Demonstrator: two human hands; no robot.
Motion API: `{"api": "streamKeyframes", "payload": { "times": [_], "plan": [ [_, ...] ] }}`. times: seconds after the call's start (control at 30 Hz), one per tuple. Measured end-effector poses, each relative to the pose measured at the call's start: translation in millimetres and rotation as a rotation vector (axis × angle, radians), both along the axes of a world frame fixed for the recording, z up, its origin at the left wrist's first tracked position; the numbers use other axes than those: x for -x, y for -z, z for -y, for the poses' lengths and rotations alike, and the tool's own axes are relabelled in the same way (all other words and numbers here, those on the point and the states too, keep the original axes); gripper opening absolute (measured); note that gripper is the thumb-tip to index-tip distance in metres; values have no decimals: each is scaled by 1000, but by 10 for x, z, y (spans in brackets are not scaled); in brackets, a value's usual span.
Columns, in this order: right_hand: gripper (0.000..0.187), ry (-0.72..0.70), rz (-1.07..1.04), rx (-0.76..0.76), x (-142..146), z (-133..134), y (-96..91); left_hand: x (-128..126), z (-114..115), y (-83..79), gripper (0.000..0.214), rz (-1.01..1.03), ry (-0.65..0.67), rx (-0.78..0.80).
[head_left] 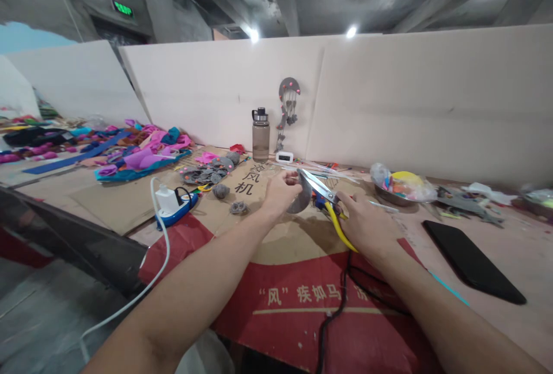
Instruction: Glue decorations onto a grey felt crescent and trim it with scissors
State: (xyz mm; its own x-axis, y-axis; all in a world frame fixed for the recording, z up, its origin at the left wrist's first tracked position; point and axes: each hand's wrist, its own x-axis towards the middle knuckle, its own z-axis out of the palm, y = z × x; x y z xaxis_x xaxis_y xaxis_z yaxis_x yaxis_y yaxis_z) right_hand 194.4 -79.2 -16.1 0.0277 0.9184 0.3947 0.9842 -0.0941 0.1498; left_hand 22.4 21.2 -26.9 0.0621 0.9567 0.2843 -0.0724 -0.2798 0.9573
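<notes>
My left hand (280, 189) pinches a curved piece of grey felt (299, 200) above the cardboard-covered table (302, 235). My right hand (363, 224) grips yellow-handled scissors (322, 189), whose open blades reach over the top of the felt piece. Both hands are closed on what they hold, close together near the table's middle. A black cable (341, 299) runs from under my right hand toward the table's front edge.
A black phone (473, 261) lies at the right. A metal bowl with colourful bits (401, 187), a water bottle (261, 133), a small white clock (284, 157), grey felt pieces (207, 175), a power strip (175, 204) and pink and blue fabric (142, 155) surround the work area.
</notes>
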Motion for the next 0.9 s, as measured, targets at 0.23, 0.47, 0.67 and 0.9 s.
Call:
{"api": "streamKeyframes", "payload": {
  "times": [0.23, 0.47, 0.67, 0.9],
  "plan": [
    [38, 11, 22, -3, 11, 12, -11, -10, 0, 19, 36, 39, 54, -30],
    [39, -1, 62, -18, -5, 7, 11, -21, 50, -33, 33, 82, 84, 10],
    [38, -3, 69, -12, -15, -3, 19, -31, 90, -69, 32, 119, 96, 30],
    [34, -32, 91, -57, -10, 10, 18, -48, 127, -100, 27, 187, 98, 55]
  ]
}}
